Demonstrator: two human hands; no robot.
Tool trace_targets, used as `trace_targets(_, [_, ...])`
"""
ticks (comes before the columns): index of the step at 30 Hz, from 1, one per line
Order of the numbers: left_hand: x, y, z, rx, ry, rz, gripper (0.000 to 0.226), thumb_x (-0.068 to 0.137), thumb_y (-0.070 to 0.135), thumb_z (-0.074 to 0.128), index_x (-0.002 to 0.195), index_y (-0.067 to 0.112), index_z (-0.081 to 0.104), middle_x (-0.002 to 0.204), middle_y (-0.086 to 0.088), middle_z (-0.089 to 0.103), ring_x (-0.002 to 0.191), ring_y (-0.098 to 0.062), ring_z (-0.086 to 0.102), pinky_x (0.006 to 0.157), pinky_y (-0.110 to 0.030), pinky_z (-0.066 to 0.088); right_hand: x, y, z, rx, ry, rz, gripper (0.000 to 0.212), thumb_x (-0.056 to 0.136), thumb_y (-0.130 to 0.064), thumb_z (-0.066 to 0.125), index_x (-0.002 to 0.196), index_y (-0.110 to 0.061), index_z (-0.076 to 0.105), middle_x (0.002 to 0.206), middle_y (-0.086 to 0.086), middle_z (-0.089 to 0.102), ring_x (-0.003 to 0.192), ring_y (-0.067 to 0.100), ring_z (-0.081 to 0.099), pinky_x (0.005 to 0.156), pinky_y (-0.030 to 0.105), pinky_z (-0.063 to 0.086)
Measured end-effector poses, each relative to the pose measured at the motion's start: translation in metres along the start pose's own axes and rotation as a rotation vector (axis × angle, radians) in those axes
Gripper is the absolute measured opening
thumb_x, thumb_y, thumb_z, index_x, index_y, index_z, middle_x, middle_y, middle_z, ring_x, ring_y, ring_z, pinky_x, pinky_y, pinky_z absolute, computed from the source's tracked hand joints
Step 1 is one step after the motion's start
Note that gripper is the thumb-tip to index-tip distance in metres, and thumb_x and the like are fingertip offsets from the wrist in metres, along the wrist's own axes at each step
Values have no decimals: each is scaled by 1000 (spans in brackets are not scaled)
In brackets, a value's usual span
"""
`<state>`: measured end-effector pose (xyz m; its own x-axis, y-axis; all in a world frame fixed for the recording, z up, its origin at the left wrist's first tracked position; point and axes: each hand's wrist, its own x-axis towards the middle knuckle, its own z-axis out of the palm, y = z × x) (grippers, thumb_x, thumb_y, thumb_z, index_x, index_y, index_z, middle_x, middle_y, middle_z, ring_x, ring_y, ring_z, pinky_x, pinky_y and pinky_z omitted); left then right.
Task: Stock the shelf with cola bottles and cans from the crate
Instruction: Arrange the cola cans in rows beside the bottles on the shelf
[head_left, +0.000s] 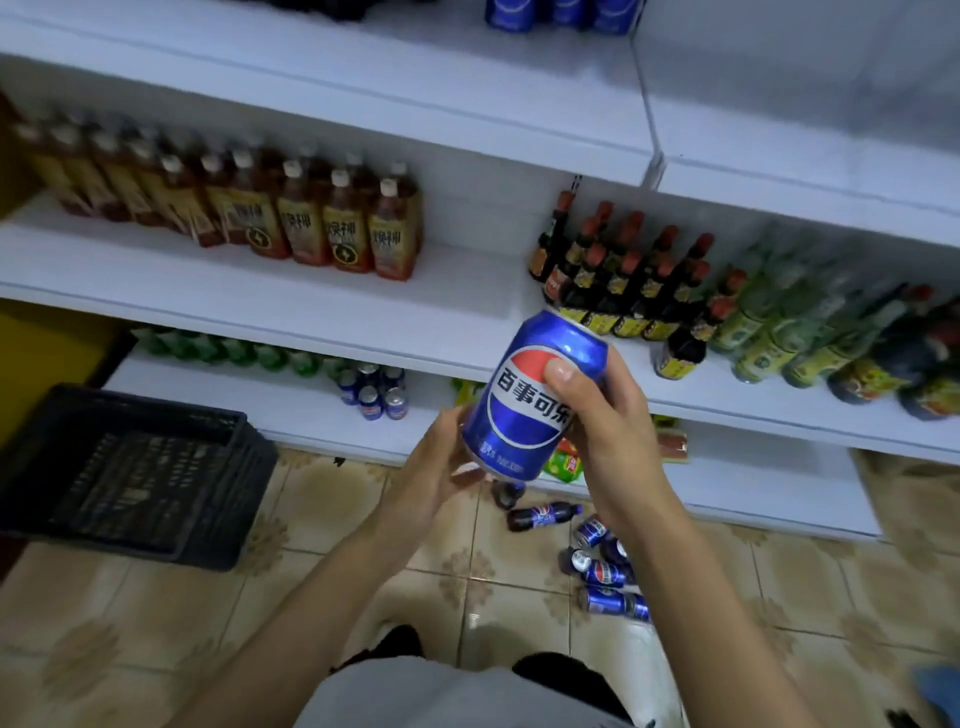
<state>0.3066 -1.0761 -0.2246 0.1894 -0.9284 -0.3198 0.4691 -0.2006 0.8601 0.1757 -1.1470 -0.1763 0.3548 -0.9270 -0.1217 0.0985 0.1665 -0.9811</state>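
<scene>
**Head view: both hands hold one cola can**

Well left of the hands sits the black crate (130, 467). The left hand (436, 467) cups the base of the blue cola can (535, 395). The right hand (602, 415) wraps its side, thumb across the logo. More cans (608, 571) lie on the floor beneath the right wrist.

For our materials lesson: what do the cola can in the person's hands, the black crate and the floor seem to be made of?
The cola can looks like aluminium, glossy printed blue, with bright streak highlights. The black crate is likely moulded plastic, matt, with lattice walls. The floor seems glazed ceramic tile: grout lines, patterned sheen.
</scene>
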Motion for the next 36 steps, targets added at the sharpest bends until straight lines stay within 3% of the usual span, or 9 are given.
trace_targets(3, [6,25,-8,373,-67,170,83,48,64,80,121,35,50,120,11,64,106,-8,64,83,-28,55,6,0,12,-24,58,-17,49,65,-42,74,108,-22,64,99,2,72,92,20,67,78,33,54])
trace_targets(6, [18,38,-5,572,-99,278,68,55,49,77,115,44,48,110,25,63,97,-1,64,79,-26,57,22,-3,19,-32,80,10,53,67,-42,74,113,-19,63,102,3,72,95,21,68,79,33,56])
trace_targets(14, [61,78,13,497,112,436,60,55,42,78,109,35,55,101,21,67,87,-2,67,67,-17,53,82,-39,17,-30,-118,37,56,78,-32,76,128,-19,53,106,-3,72,98,14,69,75,23,55])
trace_targets(19, [93,121,23,583,203,584,62,53,49,75,111,39,54,103,22,66,90,-1,66,66,-24,57,121,-73,26,-136,-214,-80,61,69,-29,84,122,-22,54,109,-5,70,100,10,67,76,24,56])
trace_targets(22, [112,140,33,639,218,657,64,52,49,73,111,42,52,104,23,65,94,2,63,71,-13,52,140,-95,29,-246,-202,-170,63,63,-31,81,119,-28,54,105,-12,69,96,4,67,77,22,56])
trace_targets(25, [140,169,43,685,117,688,69,54,47,76,117,39,50,109,22,65,99,1,63,76,-16,53,169,-120,24,-303,-156,-247,59,66,-23,85,117,-28,54,102,-8,70,91,4,68,75,24,57])
trace_targets(28, [184,215,41,885,-40,729,87,56,62,76,132,39,40,127,22,56,115,0,55,92,-28,50,215,-146,18,-304,-77,-303,60,66,-13,85,118,-24,55,104,-6,68,90,4,67,70,20,55])
trace_targets(31, [244,257,34,878,-72,723,91,68,65,70,142,38,25,141,21,39,125,7,41,102,-21,38,273,-162,12,-336,27,-353,67,64,-13,86,120,-25,53,110,-7,66,97,6,65,77,23,54])
trace_targets(36, [377,300,32,759,103,616,115,67,40,84,152,15,11,158,-4,21,142,-18,26,114,-36,28,368,-159,8,-319,168,-318,68,62,-2,85,116,-23,50,103,-8,65,90,7,65,73,24,51])
